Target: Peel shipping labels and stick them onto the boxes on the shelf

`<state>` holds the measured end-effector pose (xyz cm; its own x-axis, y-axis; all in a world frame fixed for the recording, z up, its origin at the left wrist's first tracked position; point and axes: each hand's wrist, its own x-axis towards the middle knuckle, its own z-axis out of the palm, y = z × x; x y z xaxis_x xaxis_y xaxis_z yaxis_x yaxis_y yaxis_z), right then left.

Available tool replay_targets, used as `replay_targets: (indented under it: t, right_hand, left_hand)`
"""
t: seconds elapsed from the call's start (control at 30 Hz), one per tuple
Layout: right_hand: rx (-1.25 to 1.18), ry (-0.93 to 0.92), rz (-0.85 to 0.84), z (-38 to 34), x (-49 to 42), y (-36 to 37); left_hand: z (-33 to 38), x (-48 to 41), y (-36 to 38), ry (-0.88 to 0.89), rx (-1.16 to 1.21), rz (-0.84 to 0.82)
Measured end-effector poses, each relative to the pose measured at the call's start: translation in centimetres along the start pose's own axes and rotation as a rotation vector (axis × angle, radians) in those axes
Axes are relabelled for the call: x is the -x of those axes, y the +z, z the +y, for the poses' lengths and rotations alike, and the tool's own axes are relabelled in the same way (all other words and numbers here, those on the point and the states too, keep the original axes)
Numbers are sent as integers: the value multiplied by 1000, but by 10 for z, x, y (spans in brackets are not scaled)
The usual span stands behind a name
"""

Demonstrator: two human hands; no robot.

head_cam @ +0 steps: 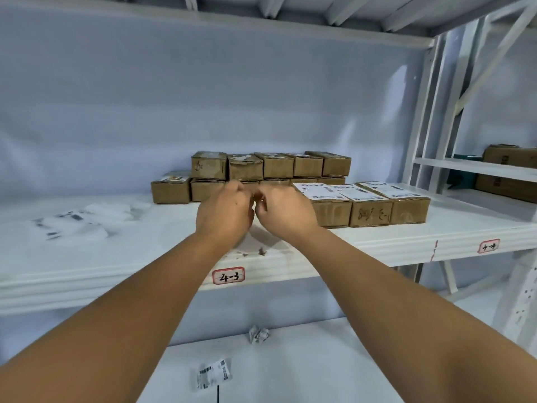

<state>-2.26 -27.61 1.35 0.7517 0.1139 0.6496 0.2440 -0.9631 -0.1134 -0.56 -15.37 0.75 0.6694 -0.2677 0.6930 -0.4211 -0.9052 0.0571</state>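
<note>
Small brown cardboard boxes (pixel 273 165) stand in two stacked rows at the back of the white shelf (pixel 377 239). Three boxes at the front right carry white shipping labels (pixel 359 191) on top. One more labelled box (pixel 170 189) sits at the left end. My left hand (pixel 225 212) and my right hand (pixel 286 212) are close together above the shelf in front of the stack, fingers curled toward each other. What they pinch between them is hidden by the hands themselves.
A heap of white label sheets (pixel 84 219) lies on the shelf at the left. A shelf tag reading 4-3 (pixel 228 275) marks the front edge. On the lower shelf lie a crumpled paper (pixel 258 334) and a loose label (pixel 213 372). More cartons (pixel 508 170) fill the right rack.
</note>
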Motion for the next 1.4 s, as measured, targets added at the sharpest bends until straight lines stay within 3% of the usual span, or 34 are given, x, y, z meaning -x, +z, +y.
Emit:
replay_targets:
  t: [0.13, 0.37, 0.47, 0.6, 0.77, 0.83, 1.17, 1.4]
  right_hand:
    - [-65, 60, -267, -47, -14, 13]
    - [-152, -24, -421, -120, -39, 45]
    - [-186, -92, -423, -150, -54, 63]
    - [-326, -157, -516, -181, -68, 90]
    - [-414, -151, -578, -213, -78, 111]
    - [-367, -121, -597, -224, -85, 120]
    - [-654, 66, -340, -220, -93, 141]
    - [-662, 180, -213, -216, -96, 145]
  left_hand:
    - [-58, 16, -19, -54, -153, -103]
    - [-164, 45, -44, -86, -393, -90]
    - [-204, 51, -53, -249, -292, -35]
    - [-251, 59, -56, -558, -53, -83]
    - [-277, 64, -53, -719, 206, -117]
    - [-278, 65, -52, -691, 200, -131]
    - [-279, 67, -46, -598, 117, -171]
    - [-267, 71, -51, -490, -175, -138]
